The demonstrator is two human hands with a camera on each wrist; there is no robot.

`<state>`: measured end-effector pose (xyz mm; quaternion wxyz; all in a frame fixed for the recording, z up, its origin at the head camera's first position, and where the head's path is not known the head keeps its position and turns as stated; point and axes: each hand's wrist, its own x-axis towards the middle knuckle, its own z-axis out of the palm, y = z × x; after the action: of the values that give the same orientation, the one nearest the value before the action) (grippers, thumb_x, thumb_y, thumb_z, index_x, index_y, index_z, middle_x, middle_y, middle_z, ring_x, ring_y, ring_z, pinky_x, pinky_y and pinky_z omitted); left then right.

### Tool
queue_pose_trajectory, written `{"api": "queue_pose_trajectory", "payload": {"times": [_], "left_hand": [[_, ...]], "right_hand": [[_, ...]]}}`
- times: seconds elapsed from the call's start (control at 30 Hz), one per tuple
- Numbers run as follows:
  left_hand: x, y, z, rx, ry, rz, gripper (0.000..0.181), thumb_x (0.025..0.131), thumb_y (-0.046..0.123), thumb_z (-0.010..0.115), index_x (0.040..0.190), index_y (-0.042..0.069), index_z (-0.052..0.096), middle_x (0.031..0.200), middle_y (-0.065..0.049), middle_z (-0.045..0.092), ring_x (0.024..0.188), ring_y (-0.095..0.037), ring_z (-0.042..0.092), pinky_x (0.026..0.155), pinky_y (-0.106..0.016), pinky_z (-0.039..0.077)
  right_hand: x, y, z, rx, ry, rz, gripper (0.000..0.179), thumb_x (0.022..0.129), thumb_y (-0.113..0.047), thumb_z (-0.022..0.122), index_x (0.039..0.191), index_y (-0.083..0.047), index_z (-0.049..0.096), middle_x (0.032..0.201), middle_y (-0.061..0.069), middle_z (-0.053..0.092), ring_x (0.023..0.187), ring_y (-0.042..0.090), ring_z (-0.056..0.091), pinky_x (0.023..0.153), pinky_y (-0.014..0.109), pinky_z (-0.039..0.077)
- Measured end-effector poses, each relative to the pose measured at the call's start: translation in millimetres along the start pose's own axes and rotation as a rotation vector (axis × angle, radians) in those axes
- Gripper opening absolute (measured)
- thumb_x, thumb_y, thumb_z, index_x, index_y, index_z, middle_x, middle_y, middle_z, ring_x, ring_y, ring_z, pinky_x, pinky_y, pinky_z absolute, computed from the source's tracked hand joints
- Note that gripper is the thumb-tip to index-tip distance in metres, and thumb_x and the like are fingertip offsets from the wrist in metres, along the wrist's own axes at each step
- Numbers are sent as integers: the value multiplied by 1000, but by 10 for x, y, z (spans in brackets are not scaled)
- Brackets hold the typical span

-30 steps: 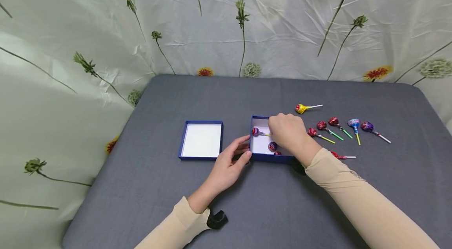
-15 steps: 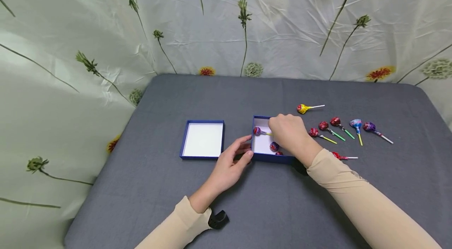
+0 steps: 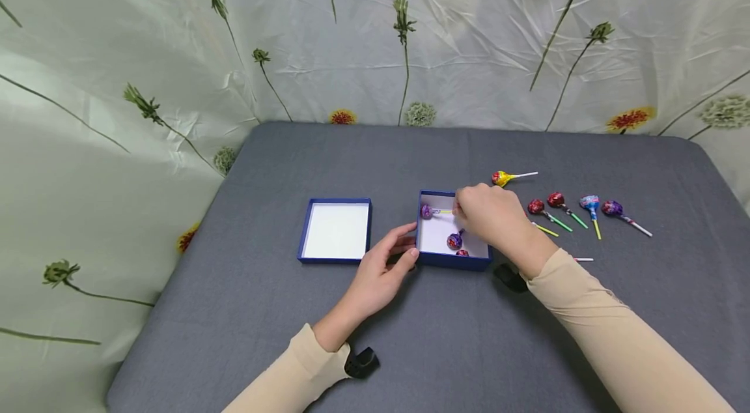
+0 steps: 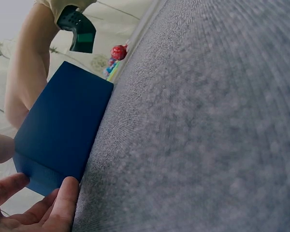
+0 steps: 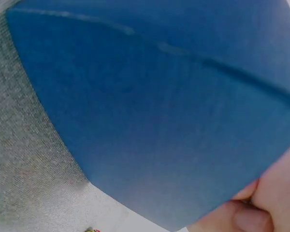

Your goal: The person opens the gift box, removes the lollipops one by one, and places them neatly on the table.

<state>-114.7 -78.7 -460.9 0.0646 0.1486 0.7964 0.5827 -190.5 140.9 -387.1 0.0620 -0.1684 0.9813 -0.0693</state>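
A blue box with a white inside (image 3: 433,240) stands on the table in the head view. My left hand (image 3: 377,276) rests against its left side, thumb at the near corner; in the left wrist view the fingertips (image 4: 67,191) touch its blue wall. Inside the box, a purple lollipop (image 3: 427,212) lies at the back left, its yellow stick running to my right hand (image 3: 495,214). That hand reaches over the box's right part with bent fingers at the stick's end. A second purple lollipop (image 3: 454,241) and a red one (image 3: 462,253) lie nearer the front.
Left of the box lies a matching blue-edged lid (image 3: 336,230), white side up. To the right are several lollipops, including a yellow one (image 3: 500,178), a dark red one (image 3: 556,200), a blue one (image 3: 590,203) and a purple one (image 3: 612,208). A flowered curtain (image 3: 351,42) hangs behind the table.
My right hand has shifted right, showing more of the box. The back purple lollipop has moved slightly toward the back and its stick has turned straighter. My left hand stays in place.
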Motion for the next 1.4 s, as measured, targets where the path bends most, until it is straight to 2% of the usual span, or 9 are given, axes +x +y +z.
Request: {"api": "queue_pose_trajectory", "payload": {"times": [0.1,0.23,0.53,0.8,1.07,1.4], "left_hand": [[-1,8,-3,-5,7,0,44,102,25,59,146,20,52,136,-9,63,120,-21,64,86,-22,56],[-6,20,-6,-16,6,-1,44,102,24,59,145,20,52,136,-10,63,120,-22,64,85,-24,57],[1,26,-8,-3,0,-9,44,103,26,58,146,22,51,136,-8,63,120,-20,63,86,-22,56],[-2,19,-12,2,-6,-21,44,103,29,58,146,25,50,138,-6,62,121,-19,63,88,-23,56],[-29,12,4,28,-5,-34,46,103,32,58,147,25,49,137,-4,62,121,-17,62,89,-25,56],[-17,-10,4,-29,-16,-21,43,103,26,58,146,21,51,138,-8,61,121,-21,62,87,-19,55]], "right_hand": [[-17,8,-8,6,37,-5,13,96,-19,66,91,-8,72,77,4,68,61,18,54,51,38,47],[-35,32,-11,30,71,1,15,96,-22,68,91,-8,73,77,3,69,60,17,53,48,34,43],[-72,127,-14,106,79,18,20,95,-26,69,100,-7,75,84,5,73,61,17,55,49,29,41],[-148,237,-125,176,103,23,17,96,-28,69,95,-11,74,70,0,62,62,16,51,50,30,34],[-390,445,-232,267,166,20,19,97,-29,67,97,-11,75,56,-4,48,56,14,43,52,29,32],[-617,690,-275,322,195,54,27,98,-37,65,95,-11,72,55,-7,41,53,9,34,50,29,26]]}}
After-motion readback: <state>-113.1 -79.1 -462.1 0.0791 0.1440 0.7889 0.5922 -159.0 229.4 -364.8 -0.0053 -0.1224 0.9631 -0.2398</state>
